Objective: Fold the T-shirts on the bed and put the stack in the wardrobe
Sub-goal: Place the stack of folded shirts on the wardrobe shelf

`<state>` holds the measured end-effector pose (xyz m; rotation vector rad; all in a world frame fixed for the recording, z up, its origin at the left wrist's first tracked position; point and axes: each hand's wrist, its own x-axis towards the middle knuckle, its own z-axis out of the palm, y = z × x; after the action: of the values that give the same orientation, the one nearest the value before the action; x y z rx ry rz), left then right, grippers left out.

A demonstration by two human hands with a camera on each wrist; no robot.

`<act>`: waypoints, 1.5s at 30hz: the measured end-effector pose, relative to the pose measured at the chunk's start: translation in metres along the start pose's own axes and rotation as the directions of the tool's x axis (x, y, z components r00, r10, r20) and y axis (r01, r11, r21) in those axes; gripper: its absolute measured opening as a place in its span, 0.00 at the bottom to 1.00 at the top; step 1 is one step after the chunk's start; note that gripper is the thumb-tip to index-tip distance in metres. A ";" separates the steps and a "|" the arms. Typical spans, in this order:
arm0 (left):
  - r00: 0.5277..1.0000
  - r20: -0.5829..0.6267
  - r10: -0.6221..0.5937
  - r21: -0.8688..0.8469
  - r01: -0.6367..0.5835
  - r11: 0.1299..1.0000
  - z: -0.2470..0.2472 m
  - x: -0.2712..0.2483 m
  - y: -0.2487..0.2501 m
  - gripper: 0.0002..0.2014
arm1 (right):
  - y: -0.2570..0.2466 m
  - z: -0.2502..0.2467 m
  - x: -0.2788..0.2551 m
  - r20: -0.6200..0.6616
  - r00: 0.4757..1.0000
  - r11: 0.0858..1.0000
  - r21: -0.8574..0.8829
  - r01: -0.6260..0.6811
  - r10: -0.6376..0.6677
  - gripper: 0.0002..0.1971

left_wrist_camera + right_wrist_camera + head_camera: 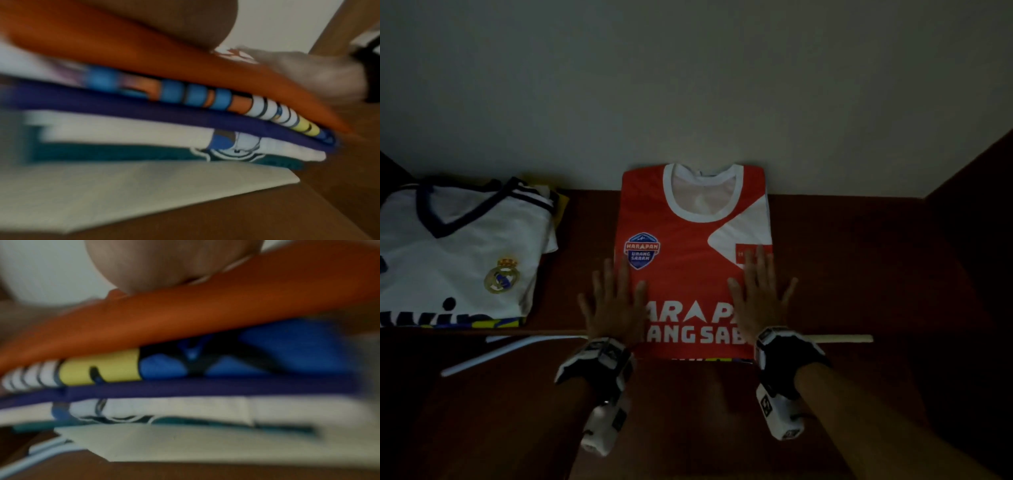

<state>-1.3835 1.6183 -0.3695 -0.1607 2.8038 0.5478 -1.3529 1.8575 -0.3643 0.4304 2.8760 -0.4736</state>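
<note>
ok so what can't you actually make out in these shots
- Head view: the left hand and right hand cover part of the red shirt lettering.
- Head view: the white jersey is cut off by the left edge.
- Wrist views: blur hides the prints on the lower shirts in the stack.

The head camera is looking steeply down from above onto the shelf (pixel 842 260), its back wall at 12 o'clock. Both wrist cameras are lying very close, facing the folded stack's near edge (pixel 185 126) (pixel 185 402), apparently from opposite ends; blurred.
</note>
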 end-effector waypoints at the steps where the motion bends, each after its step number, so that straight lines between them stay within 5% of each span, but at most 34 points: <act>1: 0.998 0.008 -0.065 -0.033 0.065 0.997 -0.009 0.001 -0.004 0.31 | 0.007 -0.009 0.004 0.010 0.997 0.997 0.015 -0.082 0.082 0.35; 3: 0.996 -0.075 -0.038 -0.013 0.037 0.999 -0.028 0.007 -0.005 0.34 | 0.014 -0.030 0.015 -0.016 0.995 0.995 0.002 -0.098 0.098 0.39; 5: 0.974 -0.164 0.160 0.020 -0.159 0.987 -0.045 0.022 0.013 0.36 | 0.003 -0.046 0.029 -0.031 0.996 0.996 -0.048 0.077 -0.079 0.39; 9: 0.912 -0.095 0.398 0.001 -0.400 0.917 -0.045 0.069 0.071 0.38 | -0.043 -0.043 0.063 -0.005 0.955 0.954 -0.050 0.296 -0.297 0.35; 13: 0.932 0.061 0.358 0.139 -0.363 0.921 -0.024 0.093 0.057 0.37 | -0.035 -0.022 0.076 0.061 0.962 0.961 -0.063 0.269 -0.266 0.36; 19: 0.993 -0.029 0.113 0.052 -0.111 0.992 -0.043 0.100 0.015 0.37 | 0.014 -0.050 0.086 0.132 0.989 0.997 -0.006 -0.072 0.072 0.37; 22: 0.962 -0.085 0.260 0.061 -0.256 0.965 -0.052 0.112 0.047 0.37 | -0.002 -0.058 0.095 0.060 0.998 0.999 -0.049 0.018 -0.015 0.39; 25: 0.923 0.058 0.381 0.085 -0.385 0.919 -0.044 0.120 0.078 0.32 | -0.025 -0.042 0.102 0.060 0.985 0.984 -0.074 0.164 -0.160 0.36; 28: 0.953 0.107 0.283 0.135 -0.296 0.946 -0.036 0.130 0.065 0.30 | -0.013 -0.033 0.107 0.051 0.997 0.998 0.011 -0.057 0.056 0.36; 31: 0.988 -0.020 0.152 0.099 -0.149 0.984 -0.043 0.129 0.037 0.32 | 0.006 -0.042 0.100 0.045 0.968 0.967 0.058 -0.247 0.245 0.39; 34: 0.965 -0.098 0.243 0.072 -0.236 0.969 -0.046 0.095 0.037 0.34 | -0.007 -0.041 0.066 -0.046 0.997 0.998 0.010 -0.065 0.065 0.36; 38: 0.929 0.029 0.370 0.077 -0.371 0.926 -0.014 0.030 0.050 0.32 | -0.043 -0.010 0.005 -0.021 0.976 0.976 -0.027 0.218 -0.219 0.33; 45: 0.938 0.034 0.344 0.103 -0.345 0.933 -0.005 0.027 0.029 0.30 | -0.007 0.011 -0.006 -0.025 0.980 0.980 -0.044 0.196 -0.197 0.33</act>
<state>-1.4151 1.6418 -0.3626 0.3644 2.8516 0.4667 -1.3483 1.8457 -0.3714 0.1480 2.9655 -0.4414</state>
